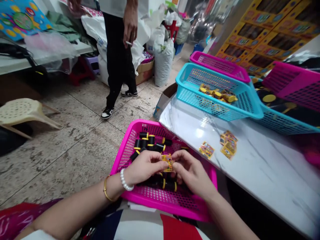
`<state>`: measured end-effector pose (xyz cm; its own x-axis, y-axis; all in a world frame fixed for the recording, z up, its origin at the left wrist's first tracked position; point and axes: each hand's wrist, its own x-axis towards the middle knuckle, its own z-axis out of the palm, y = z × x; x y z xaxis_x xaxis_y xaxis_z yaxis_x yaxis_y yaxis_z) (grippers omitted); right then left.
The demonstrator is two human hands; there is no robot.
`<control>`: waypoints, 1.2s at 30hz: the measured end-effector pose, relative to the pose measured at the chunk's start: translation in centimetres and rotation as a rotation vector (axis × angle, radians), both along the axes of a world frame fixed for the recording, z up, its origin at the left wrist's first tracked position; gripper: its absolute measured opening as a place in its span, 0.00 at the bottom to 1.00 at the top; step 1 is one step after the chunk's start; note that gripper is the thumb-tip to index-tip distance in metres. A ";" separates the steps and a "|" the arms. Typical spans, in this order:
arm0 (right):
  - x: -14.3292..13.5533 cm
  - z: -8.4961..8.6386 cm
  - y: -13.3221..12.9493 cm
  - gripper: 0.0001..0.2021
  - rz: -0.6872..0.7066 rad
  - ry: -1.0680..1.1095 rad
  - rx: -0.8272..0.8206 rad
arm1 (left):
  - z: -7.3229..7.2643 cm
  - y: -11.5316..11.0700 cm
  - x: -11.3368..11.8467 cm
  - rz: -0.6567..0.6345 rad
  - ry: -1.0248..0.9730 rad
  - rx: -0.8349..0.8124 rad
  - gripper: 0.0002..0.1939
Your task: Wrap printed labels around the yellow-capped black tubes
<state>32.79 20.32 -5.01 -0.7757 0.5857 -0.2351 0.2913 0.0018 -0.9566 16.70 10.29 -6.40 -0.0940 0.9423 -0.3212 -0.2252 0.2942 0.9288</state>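
Over the pink basket (162,204), left hand (145,166) pinches a yellow card (167,162) by its left side, black tubes (151,140) beneath; card lies between both hands, long axis seemingly fore-and-aft; right hand (192,171) touches its right edge; whether gripping, I cannot tell.

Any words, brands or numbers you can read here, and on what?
No readable text.
Yellow printed piece between left hand and right hand: too small, blurred.
Loose printed pieces on the white table: too small.
Stacked yellow boxes: lettering blurred.
Blue package, far left: lettering blurred.
White sacks: blue print illegible.
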 end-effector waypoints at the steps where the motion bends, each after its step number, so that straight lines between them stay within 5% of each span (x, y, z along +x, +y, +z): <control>1: 0.0 0.4 0.5 0.12 0.020 0.008 -0.007 | 0.0 -0.1 -0.4 -0.034 0.061 -0.010 0.16; 7: -0.8 2.1 1.8 0.07 0.312 -0.094 0.346 | 0.1 0.0 -1.8 -0.236 0.278 0.045 0.19; 11: -1.1 0.8 1.1 0.19 0.299 -0.148 0.505 | -0.5 0.1 -1.9 -0.162 0.319 0.038 0.17; 14: -0.8 -0.1 0.6 0.20 0.205 -0.152 0.467 | -0.4 0.2 -1.6 -0.181 0.153 -0.010 0.12; 18: -0.5 0.9 1.3 0.17 0.011 -0.084 0.498 | 1.7 1.7 -1.2 -0.154 0.083 0.014 0.07; 24: 0.3 3.7 6.4 0.07 -0.477 0.033 0.808 | 5.0 10.0 -0.9 -0.134 0.620 0.304 0.02; 27: 1.2 4.2 7.9 0.10 -0.665 0.076 0.619 | 4.9 14.7 -1.2 -0.124 0.941 0.322 0.04; 30: 2.2 4.5 7.4 0.10 -0.652 0.078 0.375 | 4.3 16.4 -1.4 -0.091 1.012 0.343 0.06; 33: 3.0 4.5 5.6 0.11 -0.601 0.080 0.228 | 4.1 13.9 -1.5 -0.028 0.989 0.368 0.12; 36: 3.2 3.9 3.3 0.12 -0.537 0.068 0.136 | 4.0 8.6 -1.1 0.021 0.713 0.303 0.10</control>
